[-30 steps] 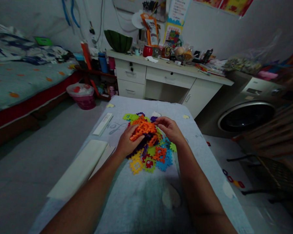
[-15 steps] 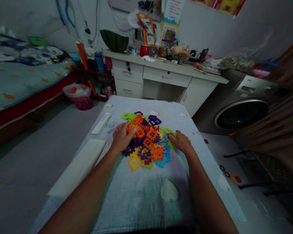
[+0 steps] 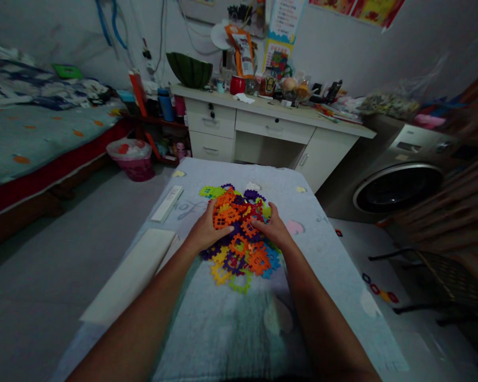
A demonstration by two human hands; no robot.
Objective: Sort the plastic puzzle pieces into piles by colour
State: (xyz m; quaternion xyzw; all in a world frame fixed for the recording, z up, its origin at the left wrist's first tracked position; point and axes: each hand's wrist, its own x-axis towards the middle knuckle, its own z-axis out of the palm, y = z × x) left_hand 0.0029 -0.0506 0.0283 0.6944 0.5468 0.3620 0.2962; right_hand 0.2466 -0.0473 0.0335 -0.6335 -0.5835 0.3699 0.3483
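Observation:
A heap of flat plastic interlocking tiles (image 3: 242, 239), orange, purple, yellow, green and blue, lies on a table covered with a pale blue cloth (image 3: 231, 323). My left hand (image 3: 205, 232) rests against the heap's left side, fingers curled over orange tiles. My right hand (image 3: 274, 229) presses in from the right side, fingers bent onto the tiles. Both hands cup the heap between them. Loose yellow and green tiles lie at the heap's near edge.
A long white box (image 3: 129, 276) and a thin white strip (image 3: 167, 203) lie on the table's left. Beyond stand a cluttered white desk (image 3: 271, 124), a washing machine (image 3: 398, 180), a bed (image 3: 32, 138) and a pink bin (image 3: 133, 157). Loose tiles (image 3: 376, 289) lie on the floor, right.
Both hands came back together around the heap; the right hand moved left from the heap's right edge, and the tiles got pushed into a tighter pile.

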